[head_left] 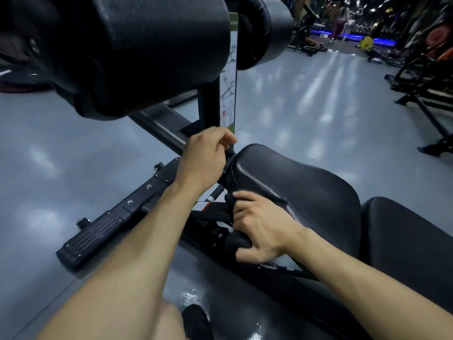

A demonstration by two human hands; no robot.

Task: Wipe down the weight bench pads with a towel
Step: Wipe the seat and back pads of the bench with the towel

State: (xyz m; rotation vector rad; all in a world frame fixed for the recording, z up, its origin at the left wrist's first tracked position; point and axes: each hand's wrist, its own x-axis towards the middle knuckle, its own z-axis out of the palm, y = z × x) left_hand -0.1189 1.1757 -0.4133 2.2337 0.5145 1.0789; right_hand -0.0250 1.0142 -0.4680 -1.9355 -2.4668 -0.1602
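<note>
The black seat pad (301,182) of the weight bench lies in the middle, and the longer back pad (407,239) continues at the right. My left hand (204,155) grips the bench's upright post (208,104) at the seat pad's front tip. My right hand (259,227) is closed on a dark towel (235,240), pressed against the near side edge of the seat pad. Two large black roller pads (147,50) hang above at the top left.
The bench's black base frame with a ribbed footplate (98,231) runs across the grey floor at the left. An instruction sticker (229,89) is on the post. My dark shoe (196,322) is at the bottom. Racks and machines (426,77) stand at the right; a person stands far back.
</note>
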